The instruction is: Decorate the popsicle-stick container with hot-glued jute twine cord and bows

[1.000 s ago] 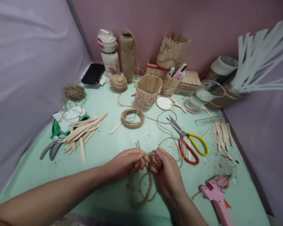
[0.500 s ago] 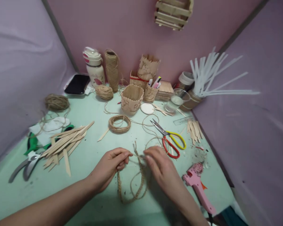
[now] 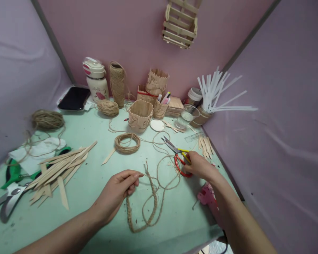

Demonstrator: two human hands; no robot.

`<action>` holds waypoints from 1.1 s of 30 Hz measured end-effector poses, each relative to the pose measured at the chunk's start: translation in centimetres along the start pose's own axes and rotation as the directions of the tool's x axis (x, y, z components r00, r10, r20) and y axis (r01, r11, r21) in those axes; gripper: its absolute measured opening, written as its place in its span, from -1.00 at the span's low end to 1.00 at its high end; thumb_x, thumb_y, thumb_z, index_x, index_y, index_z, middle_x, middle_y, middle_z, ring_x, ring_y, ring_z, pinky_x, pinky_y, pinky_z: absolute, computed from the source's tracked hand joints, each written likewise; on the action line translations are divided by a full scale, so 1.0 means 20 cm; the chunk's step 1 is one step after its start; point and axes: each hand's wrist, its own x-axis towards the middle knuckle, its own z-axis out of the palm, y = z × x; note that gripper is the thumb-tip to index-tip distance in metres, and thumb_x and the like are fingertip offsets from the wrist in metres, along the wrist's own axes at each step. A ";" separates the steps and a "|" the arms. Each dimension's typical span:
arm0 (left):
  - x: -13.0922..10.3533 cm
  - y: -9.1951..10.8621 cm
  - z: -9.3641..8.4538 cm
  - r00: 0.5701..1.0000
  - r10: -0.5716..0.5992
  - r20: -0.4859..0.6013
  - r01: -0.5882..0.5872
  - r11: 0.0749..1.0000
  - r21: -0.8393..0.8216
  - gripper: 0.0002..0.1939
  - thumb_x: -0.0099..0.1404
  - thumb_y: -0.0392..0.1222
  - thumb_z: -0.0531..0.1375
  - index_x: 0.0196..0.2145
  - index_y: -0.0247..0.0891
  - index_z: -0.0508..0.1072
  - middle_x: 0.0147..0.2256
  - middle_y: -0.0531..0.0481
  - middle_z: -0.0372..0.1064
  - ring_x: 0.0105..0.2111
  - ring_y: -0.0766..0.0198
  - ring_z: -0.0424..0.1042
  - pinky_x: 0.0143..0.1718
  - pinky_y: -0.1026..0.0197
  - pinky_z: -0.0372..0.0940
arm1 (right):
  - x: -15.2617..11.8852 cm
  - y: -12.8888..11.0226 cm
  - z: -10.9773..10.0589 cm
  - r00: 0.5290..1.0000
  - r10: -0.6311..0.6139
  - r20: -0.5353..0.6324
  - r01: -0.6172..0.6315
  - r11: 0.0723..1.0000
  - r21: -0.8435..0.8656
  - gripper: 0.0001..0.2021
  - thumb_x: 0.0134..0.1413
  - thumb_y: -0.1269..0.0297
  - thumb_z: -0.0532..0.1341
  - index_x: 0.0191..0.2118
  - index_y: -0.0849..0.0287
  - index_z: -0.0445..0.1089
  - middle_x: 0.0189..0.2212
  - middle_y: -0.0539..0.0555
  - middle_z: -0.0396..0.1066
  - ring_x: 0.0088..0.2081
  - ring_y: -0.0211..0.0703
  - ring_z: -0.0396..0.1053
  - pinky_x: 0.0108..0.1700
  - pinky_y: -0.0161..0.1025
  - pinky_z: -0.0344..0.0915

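Observation:
My left hand (image 3: 125, 185) is closed, its thumb and forefinger pinching the end of a jute twine. A braided length of jute cord (image 3: 154, 197) loops down from there and lies on the table in a U shape. To the right, my right hand (image 3: 198, 165) has its fingers on the handles of the scissors (image 3: 180, 163), which have one red and one yellow handle. Their blades are slightly apart and point away to the upper left. Loose twine (image 3: 159, 155) curls beside and under the scissors.
A jute coil (image 3: 127, 143) lies ahead. Wooden strips (image 3: 60, 171) and pruning shears (image 3: 14, 192) are at left. A pink glue gun (image 3: 208, 194) lies under my right forearm. Behind stand a wooden cup (image 3: 140, 115), a glass of water (image 3: 186, 118) and a bottle (image 3: 97, 83).
My right hand has let go of the twine by the braid and moved right and away onto the scissors' handles. My left hand keeps its pinch. The whole view has shifted somewhat.

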 end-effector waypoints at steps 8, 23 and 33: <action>0.00 0.00 0.00 1.000 0.008 0.004 -0.008 1.000 -0.022 -0.67 0.17 0.02 0.27 -0.32 -0.36 0.51 -0.49 0.05 0.19 -0.53 0.42 0.03 -0.50 0.28 -0.05 | -0.07 -0.09 -0.06 0.956 0.048 -0.291 -0.149 0.930 -0.336 -0.87 0.06 0.43 0.13 -0.24 0.33 0.32 -0.29 0.29 0.38 -0.28 -0.02 0.34 -0.38 -0.22 0.02; 0.03 -0.04 -0.03 0.987 0.158 0.006 -0.159 0.985 0.067 -0.66 0.27 -0.03 0.17 -0.12 -0.35 0.43 -0.41 -0.04 0.43 -0.47 0.35 0.28 -0.42 0.27 0.16 | -0.48 -0.15 0.08 0.938 -0.063 -0.340 0.228 0.853 0.469 -0.60 -0.02 0.06 0.20 -0.10 0.18 0.26 -0.42 0.04 0.39 -0.44 -0.16 0.35 -0.39 -0.30 0.30; 0.01 0.00 -0.01 0.984 0.174 -0.032 -0.174 0.985 0.012 -0.76 0.24 -0.04 0.19 -0.32 -0.29 0.31 -0.42 -0.02 0.47 -0.48 0.37 0.35 -0.39 0.30 0.24 | -0.66 -0.37 0.36 0.969 -0.202 -0.140 0.245 0.790 0.562 -0.75 0.10 0.10 0.11 -0.22 0.14 0.36 -0.51 -0.03 0.37 -0.50 -0.22 0.29 -0.46 -0.35 0.22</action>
